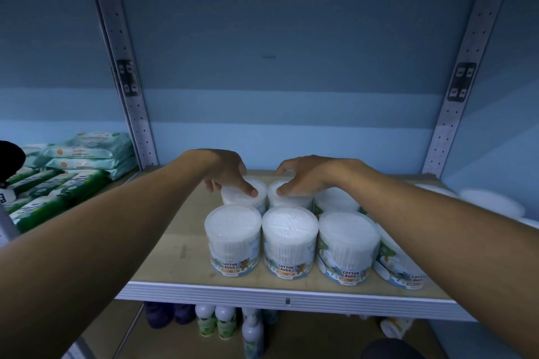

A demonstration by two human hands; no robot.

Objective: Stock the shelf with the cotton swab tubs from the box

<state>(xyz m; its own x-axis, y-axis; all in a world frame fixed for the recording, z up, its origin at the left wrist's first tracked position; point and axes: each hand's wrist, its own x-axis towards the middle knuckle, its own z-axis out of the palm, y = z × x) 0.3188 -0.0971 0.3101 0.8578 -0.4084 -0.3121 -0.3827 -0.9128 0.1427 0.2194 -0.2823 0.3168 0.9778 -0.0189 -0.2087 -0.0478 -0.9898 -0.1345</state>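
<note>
At frame centre, the left hand grips the back-row left tub from above, fingers curled over its lid. The right hand likewise grips the adjacent back-row tub. Both tubs stand upright on the shelf, directly behind the front-row tubs.
</note>
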